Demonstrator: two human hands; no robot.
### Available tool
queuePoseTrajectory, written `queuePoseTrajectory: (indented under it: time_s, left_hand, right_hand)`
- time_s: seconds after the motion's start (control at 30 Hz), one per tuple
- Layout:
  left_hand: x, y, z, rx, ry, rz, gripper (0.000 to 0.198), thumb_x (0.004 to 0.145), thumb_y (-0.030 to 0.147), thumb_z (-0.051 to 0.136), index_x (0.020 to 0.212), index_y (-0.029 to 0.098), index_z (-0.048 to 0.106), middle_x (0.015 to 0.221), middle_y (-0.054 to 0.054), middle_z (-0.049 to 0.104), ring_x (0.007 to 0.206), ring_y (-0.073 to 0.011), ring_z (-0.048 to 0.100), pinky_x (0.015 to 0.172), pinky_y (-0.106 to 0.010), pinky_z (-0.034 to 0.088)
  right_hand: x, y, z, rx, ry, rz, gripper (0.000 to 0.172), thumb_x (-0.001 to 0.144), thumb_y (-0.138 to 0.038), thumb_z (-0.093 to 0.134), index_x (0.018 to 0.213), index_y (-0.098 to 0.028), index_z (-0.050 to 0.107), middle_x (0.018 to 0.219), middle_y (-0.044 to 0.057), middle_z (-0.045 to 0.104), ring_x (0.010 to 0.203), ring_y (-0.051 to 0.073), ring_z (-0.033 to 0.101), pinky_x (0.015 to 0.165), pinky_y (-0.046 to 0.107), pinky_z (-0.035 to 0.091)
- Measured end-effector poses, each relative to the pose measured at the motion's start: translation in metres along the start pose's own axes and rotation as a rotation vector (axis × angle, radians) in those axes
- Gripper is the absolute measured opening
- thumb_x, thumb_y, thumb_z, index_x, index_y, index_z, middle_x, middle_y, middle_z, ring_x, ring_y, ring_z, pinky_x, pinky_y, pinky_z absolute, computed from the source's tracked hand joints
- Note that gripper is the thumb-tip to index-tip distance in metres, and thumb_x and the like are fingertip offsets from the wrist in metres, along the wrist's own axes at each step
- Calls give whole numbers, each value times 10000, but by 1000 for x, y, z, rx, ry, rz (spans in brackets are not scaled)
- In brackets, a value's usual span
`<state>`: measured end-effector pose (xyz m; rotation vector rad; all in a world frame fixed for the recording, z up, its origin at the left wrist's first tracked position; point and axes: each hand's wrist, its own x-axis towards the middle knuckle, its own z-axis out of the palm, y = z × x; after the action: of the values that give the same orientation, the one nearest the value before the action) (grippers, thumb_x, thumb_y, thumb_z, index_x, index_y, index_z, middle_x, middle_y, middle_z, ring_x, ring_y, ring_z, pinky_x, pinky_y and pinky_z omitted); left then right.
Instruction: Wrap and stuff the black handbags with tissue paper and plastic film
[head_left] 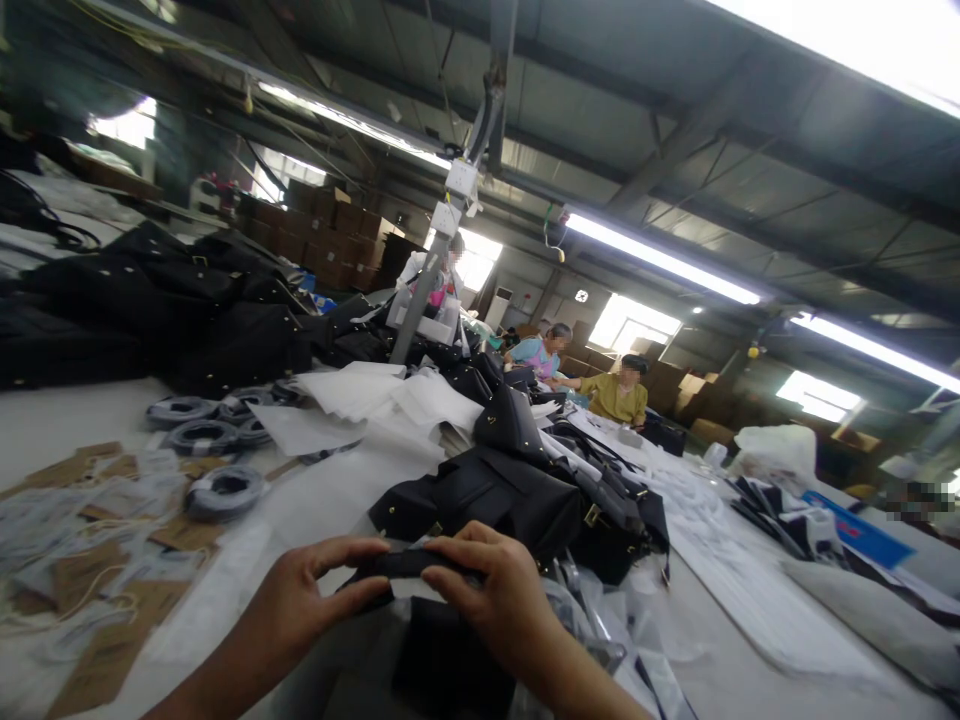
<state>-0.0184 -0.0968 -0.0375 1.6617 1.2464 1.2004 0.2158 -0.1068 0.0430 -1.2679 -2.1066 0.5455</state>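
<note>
- A broad white flat-topped table [67, 415] spreads beneath the landmark, a black leather-like bag with gold-coloured studs [517, 500].
- A wide heap of black, soft, studded bags [187, 310] lies to the left of the landmark and beyond it.
- Thin white paper-like sheets [360, 390] fan out just left of the landmark; loose corners could snag, so the work is best held above them.
- The right hand [506, 595], on the near side of the landmark, has thumb and fingers pinched on the strip's right end.
- The left hand [300, 590], near and left of the landmark, pinches the other end between thumb and fingertips.
- Grey ring-shaped coils in clear wrapping [225, 492] sit farther left of the landmark.
- A slim black leather-like strip [411, 563] spans both hands, just nearer than the landmark; level pinches and even, gentle tension should help prevent twisting or creasing.
</note>
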Motion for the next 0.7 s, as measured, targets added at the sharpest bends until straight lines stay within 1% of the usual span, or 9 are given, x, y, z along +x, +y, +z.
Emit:
queuePoseTrajectory:
  time_s: [0.17, 0.3, 0.4, 0.47, 0.6, 0.7]
  left_hand:
    - [-1, -4, 1, 18, 29, -8, 374, 735, 576, 794, 988, 302, 819, 1023, -23, 814, 1006, -308, 745, 927, -358, 592]
    - [-1, -6, 0, 11, 29, -10, 356, 725, 565, 800, 977, 316, 822, 1002, -13, 817, 979, -297, 754, 899, -342, 603]
    - [0, -5, 0, -17, 38, -8, 354, 707, 558, 807, 964, 315, 827, 971, -12, 820, 942, -293, 764, 867, -333, 614]
    - [1, -3, -1, -25, 26, -15, 359, 696, 558, 811, 959, 315, 829, 968, -14, 821, 944, -297, 765, 876, -336, 612]
    - [0, -1, -4, -9, -44, -4, 322, 734, 534, 799, 985, 333, 823, 1013, 0, 816, 1001, -285, 753, 920, -323, 589]
    - [0, -2, -5, 1, -50, 27, 296, 755, 514, 790, 987, 331, 819, 1015, 6, 815, 995, -273, 753, 914, -306, 586]
  right_hand:
    - [3, 10, 12, 56, 1, -30, 272, 835, -351, 812, 1101, -297, 812, 861, 17, 708, 790, 175, 676, 720, 254, 491]
    - [7, 12, 17, 50, -8, -37, 265, 844, -384, 803, 1096, -305, 813, 870, 14, 718, 803, 174, 683, 728, 249, 491]
    - [10, 11, 16, 30, -35, -46, 262, 846, -386, 801, 1094, -302, 815, 845, 13, 711, 781, 168, 678, 702, 244, 484]
    - [11, 10, 14, 25, -62, -64, 263, 849, -384, 798, 1098, -298, 814, 848, 13, 709, 776, 164, 675, 697, 241, 483]
    - [15, 8, 9, 14, -130, -107, 251, 861, -365, 787, 1097, -284, 813, 896, 24, 725, 814, 167, 689, 726, 238, 494]
    - [16, 8, 8, 7, -164, -135, 251, 865, -373, 781, 1094, -274, 811, 923, 28, 732, 839, 172, 696, 744, 237, 503]
